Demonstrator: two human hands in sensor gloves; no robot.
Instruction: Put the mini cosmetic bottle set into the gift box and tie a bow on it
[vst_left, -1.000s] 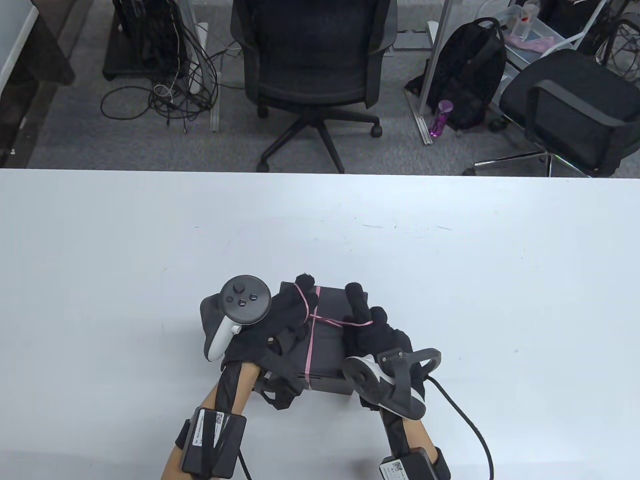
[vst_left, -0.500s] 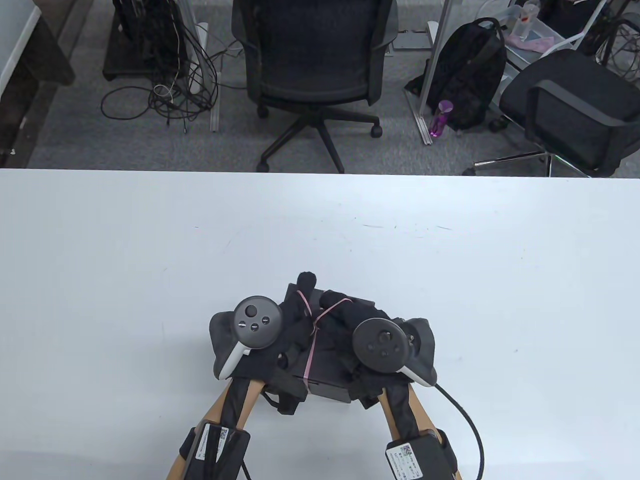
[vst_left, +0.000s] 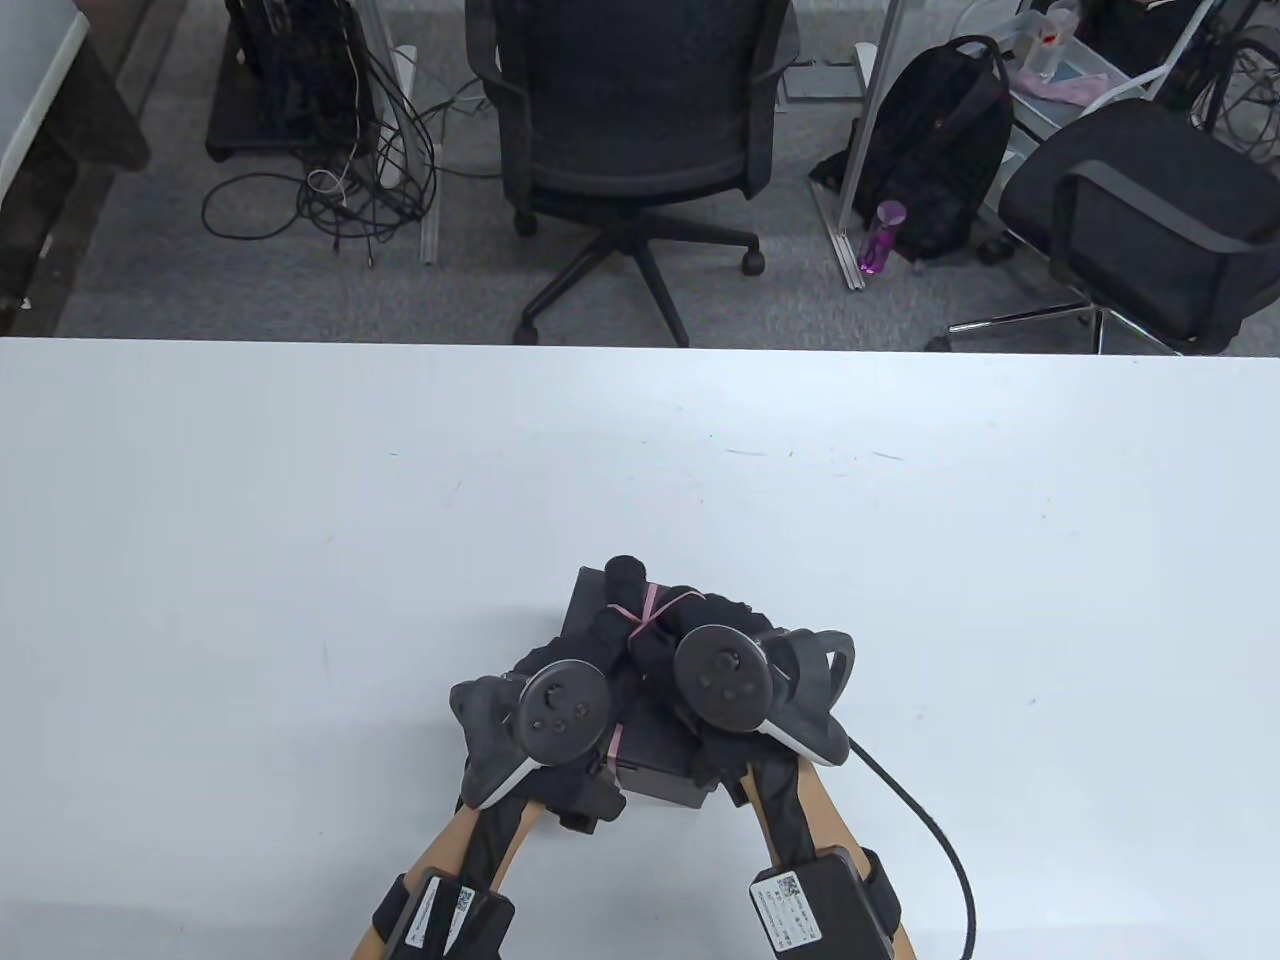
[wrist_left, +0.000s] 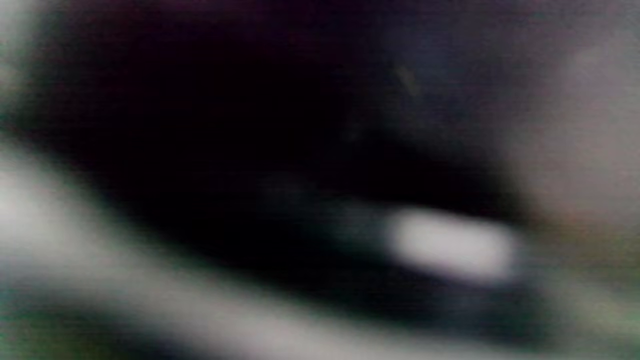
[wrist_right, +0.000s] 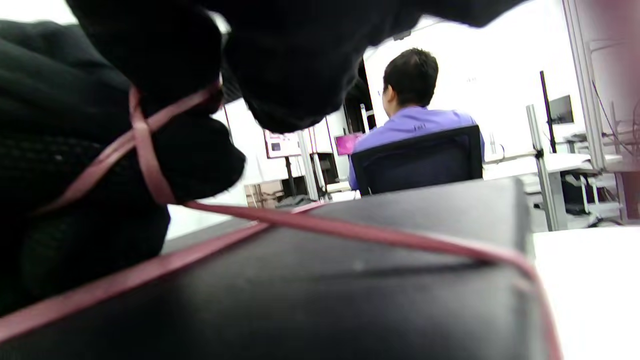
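box: black gift box (vst_left: 650, 745) shut, on white surface (vst_left: 300, 520) near its front edge | ribbon: pink ribbon (vst_left: 650, 606) crosses on lid's far half, directly under both hands | left hand (vst_left: 600, 640) fingers curled, ribbon looped over them | right hand (vst_left: 690, 625) fingers pinch ribbon | both equally near crossing | left wrist view blurred

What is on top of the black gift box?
A pink ribbon crosses the gift box lid, and the left hand and right hand work it there. The lid's middle and the box contents are hidden.
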